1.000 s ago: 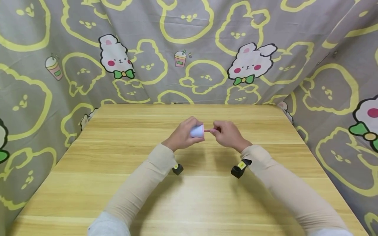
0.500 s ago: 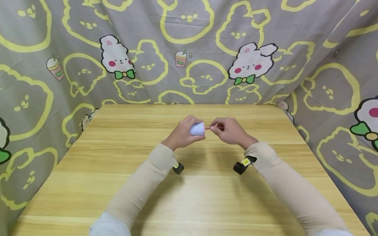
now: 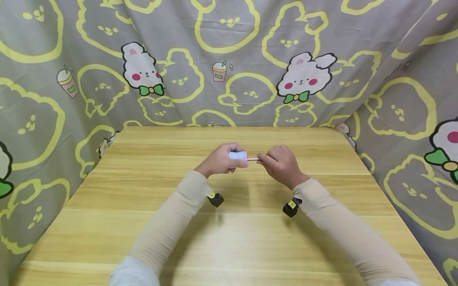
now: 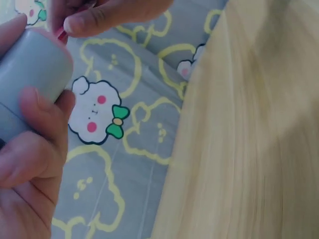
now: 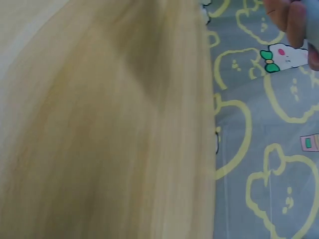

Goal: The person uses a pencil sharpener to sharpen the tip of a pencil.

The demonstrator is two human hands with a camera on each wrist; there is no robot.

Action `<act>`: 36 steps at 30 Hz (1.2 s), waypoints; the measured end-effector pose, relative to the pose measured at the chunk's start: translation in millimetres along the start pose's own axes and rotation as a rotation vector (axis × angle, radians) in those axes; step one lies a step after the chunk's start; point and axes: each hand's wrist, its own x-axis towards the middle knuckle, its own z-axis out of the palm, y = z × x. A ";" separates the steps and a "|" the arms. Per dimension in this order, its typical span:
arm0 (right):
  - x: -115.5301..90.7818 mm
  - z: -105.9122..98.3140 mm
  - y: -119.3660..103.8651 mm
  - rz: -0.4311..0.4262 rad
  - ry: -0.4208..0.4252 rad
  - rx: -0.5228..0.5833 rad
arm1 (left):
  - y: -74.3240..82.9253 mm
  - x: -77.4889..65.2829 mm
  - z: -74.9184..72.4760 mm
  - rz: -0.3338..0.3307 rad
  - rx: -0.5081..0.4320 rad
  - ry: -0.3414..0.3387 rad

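Probably light, the cylinder [image 3: 237,155] is aptly clasped mid-body by the left grip [image 3: 222,159], its rod [image 3: 252,159] pinched by the right grip [image 3: 281,163].

The right hand [image 3: 280,165] hides one end of the thin reddish rod [image 3: 252,159] from me; whether the other enters the pale-blue cylinder [image 3: 235,155], I can't tell. The left hand [image 3: 221,160] partly covers that cylinder, my left-wrist view crops it, and my right-wrist view blurs the tabletop [image 5: 99,149].
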 end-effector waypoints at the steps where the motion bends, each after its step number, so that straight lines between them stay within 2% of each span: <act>1: -0.8 1.4 -0.2 -0.014 0.019 -0.009 | -0.7 0.3 -0.1 -0.018 -0.029 -0.019; 6: -2.9 6.2 -1.0 -0.049 0.080 -0.023 | -2.7 2.0 0.8 -0.086 -0.079 -0.067; 11: -3.4 10.9 -2.0 -0.040 0.095 0.006 | -2.0 2.7 2.0 -0.112 -0.083 -0.067; 16: -2.3 10.1 -4.4 0.032 0.037 0.040 | -4.1 3.8 3.6 -0.093 -0.025 -0.020; 19: -1.2 8.6 -5.3 0.093 -0.001 0.074 | -4.9 4.8 5.8 -0.053 0.071 0.032; 23: 0.2 6.8 -6.3 0.193 -0.060 0.137 | -4.8 5.0 9.5 0.052 0.263 0.100; 27: 1.9 4.5 -8.2 0.276 -0.110 0.171 | -6.8 4.0 13.0 0.216 0.444 0.153; 30: 6.3 1.5 -10.9 0.358 -0.172 0.194 | -11.0 3.6 14.7 0.359 0.545 0.204; 32: 10.6 -0.8 -13.1 0.449 -0.231 0.224 | -13.6 3.6 15.9 0.446 0.594 0.240; 36: 23.1 -6.4 -14.9 0.713 -0.395 0.368 | -16.4 4.4 17.9 0.582 0.661 0.305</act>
